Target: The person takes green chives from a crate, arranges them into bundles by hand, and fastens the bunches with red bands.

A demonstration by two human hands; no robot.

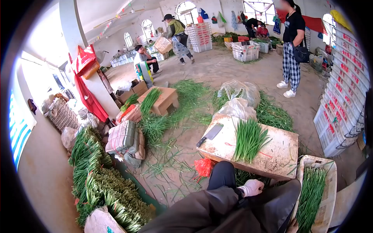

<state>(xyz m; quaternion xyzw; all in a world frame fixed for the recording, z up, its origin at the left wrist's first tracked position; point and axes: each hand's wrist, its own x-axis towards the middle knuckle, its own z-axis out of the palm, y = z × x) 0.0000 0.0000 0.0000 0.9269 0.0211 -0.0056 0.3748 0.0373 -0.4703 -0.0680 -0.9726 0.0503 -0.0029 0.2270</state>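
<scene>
My left hand (251,188), in a whitish glove, is closed over my lap just below the low board table (281,149). Its fingers are curled, and whatever they may hold is hidden. My right hand cannot be made out; the dark right sleeve runs down to the lower edge. A bunch of garlic chives (249,140) lies across the board. Left of it rests a cleaver (211,134) with a dark handle. Thin red ties (265,154) lie on the board beside the bunch. A clump of red ties (204,167) hangs at the near left corner.
More chives fill a white crate (330,176) at my right. Tied bunches (105,186) are piled at left, near a strapped bundle (126,141). Loose leaves (274,112) and plastic bags (239,93) lie beyond the board. Stacked crates (342,89) rise at right; several people are farther back.
</scene>
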